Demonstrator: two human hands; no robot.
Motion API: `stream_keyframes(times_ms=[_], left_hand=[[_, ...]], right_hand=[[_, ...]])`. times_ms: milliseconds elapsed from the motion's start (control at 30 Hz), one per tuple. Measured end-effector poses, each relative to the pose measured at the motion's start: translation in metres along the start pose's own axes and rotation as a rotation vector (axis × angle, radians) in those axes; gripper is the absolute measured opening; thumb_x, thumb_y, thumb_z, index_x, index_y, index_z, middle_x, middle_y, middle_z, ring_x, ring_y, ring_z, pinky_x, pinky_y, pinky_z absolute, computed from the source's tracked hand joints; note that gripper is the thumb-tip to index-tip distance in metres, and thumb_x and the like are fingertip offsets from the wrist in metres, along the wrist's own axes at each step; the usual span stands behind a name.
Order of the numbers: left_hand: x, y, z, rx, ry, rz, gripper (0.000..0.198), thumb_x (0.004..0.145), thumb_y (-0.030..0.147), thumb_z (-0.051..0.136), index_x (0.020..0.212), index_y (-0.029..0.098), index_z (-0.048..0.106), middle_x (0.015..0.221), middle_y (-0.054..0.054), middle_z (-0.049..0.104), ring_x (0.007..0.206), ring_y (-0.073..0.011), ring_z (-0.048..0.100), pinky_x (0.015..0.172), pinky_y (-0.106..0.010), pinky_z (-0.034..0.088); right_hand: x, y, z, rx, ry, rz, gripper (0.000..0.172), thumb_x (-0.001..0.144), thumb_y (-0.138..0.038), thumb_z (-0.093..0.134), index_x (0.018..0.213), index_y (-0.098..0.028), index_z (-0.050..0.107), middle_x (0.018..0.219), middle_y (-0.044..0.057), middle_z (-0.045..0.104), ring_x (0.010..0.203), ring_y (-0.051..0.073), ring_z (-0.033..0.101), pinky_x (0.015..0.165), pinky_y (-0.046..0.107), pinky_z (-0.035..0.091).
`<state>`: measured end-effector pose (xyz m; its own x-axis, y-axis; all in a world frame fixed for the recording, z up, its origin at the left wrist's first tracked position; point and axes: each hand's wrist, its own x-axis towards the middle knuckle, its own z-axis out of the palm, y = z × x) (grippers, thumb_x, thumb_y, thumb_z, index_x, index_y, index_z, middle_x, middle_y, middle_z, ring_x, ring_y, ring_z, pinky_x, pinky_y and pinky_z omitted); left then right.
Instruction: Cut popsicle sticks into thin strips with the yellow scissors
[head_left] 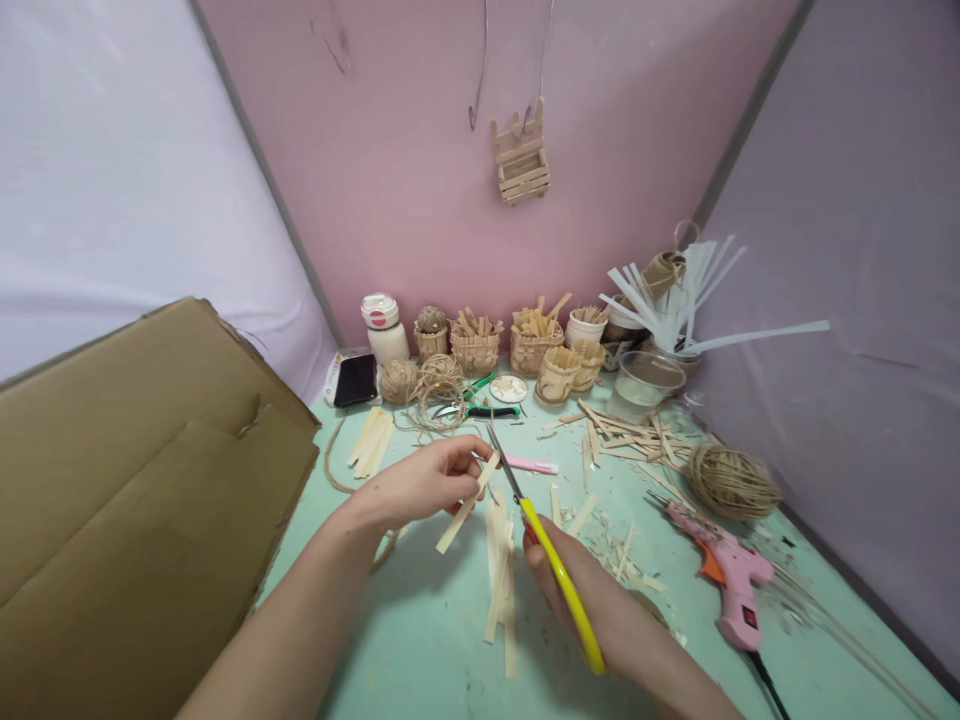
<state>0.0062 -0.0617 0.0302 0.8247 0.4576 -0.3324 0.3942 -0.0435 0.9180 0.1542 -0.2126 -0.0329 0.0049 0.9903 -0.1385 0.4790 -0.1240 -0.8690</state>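
Observation:
A pale flat wooden strip (466,505) is pinched in my left hand (442,475), slanting down to the left. My right hand (566,580) is wrapped round yellow-handled scissors (559,570), whose blades point up and away, beside the strip's upper end. The blades look slightly parted. More pale strips (499,570) lie loosely on the green table between my hands, and small cut scraps (619,550) are scattered to the right. A pink cutter (531,464) lies just behind the scissors' blades.
Cardboard (150,480) rises at the left. A pink glue gun (727,570) and twine ball (731,482) lie right. Woven baskets (475,350), a clear tub (649,385), a phone (355,380) and green-handled pliers (491,411) stand or lie behind. A small wooden seat (523,170) hangs above.

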Motion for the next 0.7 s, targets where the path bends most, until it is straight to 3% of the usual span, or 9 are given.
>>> stream_keyframes(times_ms=[267,433,700], left_hand=[[-0.003,0.000,-0.014,0.185,0.039,0.013,0.037,0.071,0.020,0.049,0.106,0.021,0.060,0.070,0.004,0.051,0.066,-0.0111,0.047,0.062,-0.022,0.036],[-0.007,0.004,-0.020,0.215,-0.009,0.009,0.032,0.073,0.023,0.049,0.100,0.020,0.065,0.076,0.002,0.055,0.069,-0.0119,0.046,0.063,-0.022,0.035],[-0.007,-0.005,-0.028,0.241,0.048,0.024,0.028,0.076,0.026,0.052,0.100,0.020,0.064,0.086,0.000,0.062,0.078,-0.0134,0.053,0.067,-0.023,0.038]], right_hand=[[-0.001,0.000,-0.004,-0.015,-0.031,-0.007,0.045,0.093,-0.060,0.023,0.081,-0.020,0.041,0.076,0.000,0.045,0.068,0.015,0.039,0.064,0.030,0.036],[-0.002,-0.003,-0.004,-0.012,-0.045,-0.021,0.044,0.093,-0.059,0.022,0.081,-0.020,0.040,0.075,-0.002,0.043,0.066,0.014,0.037,0.062,0.028,0.034],[-0.003,-0.003,-0.005,0.027,-0.045,-0.027,0.040,0.095,-0.054,0.027,0.075,-0.021,0.038,0.067,-0.004,0.038,0.059,0.012,0.031,0.054,0.025,0.029]])
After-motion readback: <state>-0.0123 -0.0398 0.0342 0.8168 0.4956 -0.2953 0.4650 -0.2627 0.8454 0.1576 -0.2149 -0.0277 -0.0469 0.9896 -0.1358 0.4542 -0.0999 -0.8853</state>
